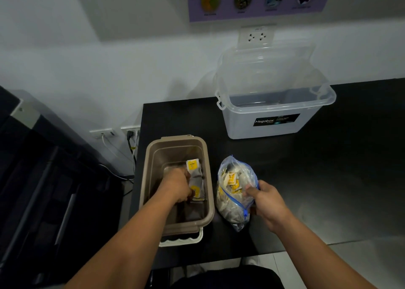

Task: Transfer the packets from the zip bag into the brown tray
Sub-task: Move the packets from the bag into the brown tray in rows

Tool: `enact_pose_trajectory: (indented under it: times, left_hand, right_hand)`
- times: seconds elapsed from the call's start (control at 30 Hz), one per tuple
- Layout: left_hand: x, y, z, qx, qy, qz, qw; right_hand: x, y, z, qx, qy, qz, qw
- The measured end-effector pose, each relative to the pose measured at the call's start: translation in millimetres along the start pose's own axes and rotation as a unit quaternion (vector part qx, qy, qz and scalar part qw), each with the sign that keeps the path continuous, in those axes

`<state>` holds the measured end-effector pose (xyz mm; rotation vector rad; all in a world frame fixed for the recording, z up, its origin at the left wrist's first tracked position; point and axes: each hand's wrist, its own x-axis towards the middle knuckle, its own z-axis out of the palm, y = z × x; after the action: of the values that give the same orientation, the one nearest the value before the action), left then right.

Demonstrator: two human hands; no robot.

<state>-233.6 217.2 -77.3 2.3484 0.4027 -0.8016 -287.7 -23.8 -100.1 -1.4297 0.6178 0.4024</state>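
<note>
A brown tray (153,157) stands on the black table, left of centre. Grey and yellow packets (195,176) lie along its right inner side. My left hand (175,184) is down inside the tray with its fingers curled on the packets. To the tray's right lies a clear zip bag (235,192) with a blue zipper, stuffed with several yellow and white packets. My right hand (266,203) grips the bag's right edge near its opening.
A clear lidded storage box (271,122) with its lid up stands at the back of the black table (328,179). Dark furniture (43,179) fills the left. Wall sockets with cables (129,135) sit beside the table's left edge.
</note>
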Motion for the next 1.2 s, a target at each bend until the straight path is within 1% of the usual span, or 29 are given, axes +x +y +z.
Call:
enact_pose_trajectory:
  times: [0.1,0.17,0.23,0.33,0.4,0.47,0.53,0.6,0.67,0.73,0.8,0.87,0.93,0.97,1.03,1.07,1.13,1.2]
  left_hand:
    - [4.9,-2.9,-0.2,0.003,0.037,-0.034,0.999]
    - [11.2,-6.8,-0.1,0.003,0.042,-0.054,0.998]
    - [17.8,-9.8,2.1,0.040,0.049,-0.046,0.997]
    - [15.7,-6.1,6.9,0.115,0.075,-0.004,0.991]
    - [12.5,-3.0,8.3,0.162,0.084,0.009,0.983]
    - [9.4,1.9,6.7,0.195,0.083,0.006,0.977]
    - [3.0,8.8,2.0,0.216,0.064,-0.017,0.974]
    - [-8.8,16.9,-5.8,0.195,0.082,-0.035,0.977]
    - [-20.5,24.6,-17.2,0.138,0.138,-0.026,0.980]
    - [-37.7,36.7,-28.2,0.094,0.190,0.032,0.977]
    - [-57.9,56.2,-34.4,0.031,0.212,0.106,0.971]
    - [-71.2,80.4,-31.6,-0.009,0.192,0.184,0.964]
    - [-75.5,101.8,-18.3,0.009,0.149,0.235,0.960]
    - [-73.6,109.6,-9.0,0.036,0.125,0.246,0.961]
    - [-57.7,124.2,12.6,0.123,0.091,0.231,0.961]
    - [-47.9,130.2,22.5,0.175,0.083,0.208,0.959]
    - [-33.3,138.8,36.2,0.269,0.062,0.131,0.952]
    - [-25.9,141.6,45.1,0.314,0.039,0.081,0.945]
  right_hand:
    - [-0.2,-1.8,-2.4,-0.006,-0.010,0.000,1.000]
    - [0.3,-2.6,-4.5,-0.013,-0.015,-0.001,1.000]
    - [1.6,-2.6,-6.2,-0.015,-0.018,-0.002,1.000]
    - [3.0,-3.4,-8.4,-0.019,-0.025,-0.002,0.999]
    - [3.6,-3.6,-9.4,-0.020,-0.028,-0.001,0.999]
    - [4.2,-3.6,-10.4,-0.018,-0.032,0.000,0.999]
    - [4.8,-4.1,-11.5,-0.021,-0.037,0.000,0.999]
    - [6.2,-4.3,-13.3,-0.022,-0.039,-0.002,0.999]
    - [8.5,-3.9,-16.5,-0.024,-0.039,-0.006,0.999]
    - [11.1,-3.3,-20.1,-0.033,-0.039,-0.014,0.999]
    - [12.1,-3.8,-23.0,-0.046,-0.044,-0.021,0.998]
    - [12.1,-5.3,-25.6,-0.056,-0.051,-0.027,0.997]
    - [12.3,-7.1,-27.9,-0.056,-0.058,-0.030,0.996]
    - [12.6,-7.9,-29.2,-0.055,-0.061,-0.030,0.996]
    - [13.6,-9.5,-31.8,-0.055,-0.063,-0.030,0.996]
    - [14.0,-10.4,-33.3,-0.055,-0.064,-0.030,0.996]
    - [14.6,-13.2,-36.2,-0.052,-0.067,-0.031,0.996]
    - [14.6,-16.1,-38.8,-0.048,-0.074,-0.031,0.996]
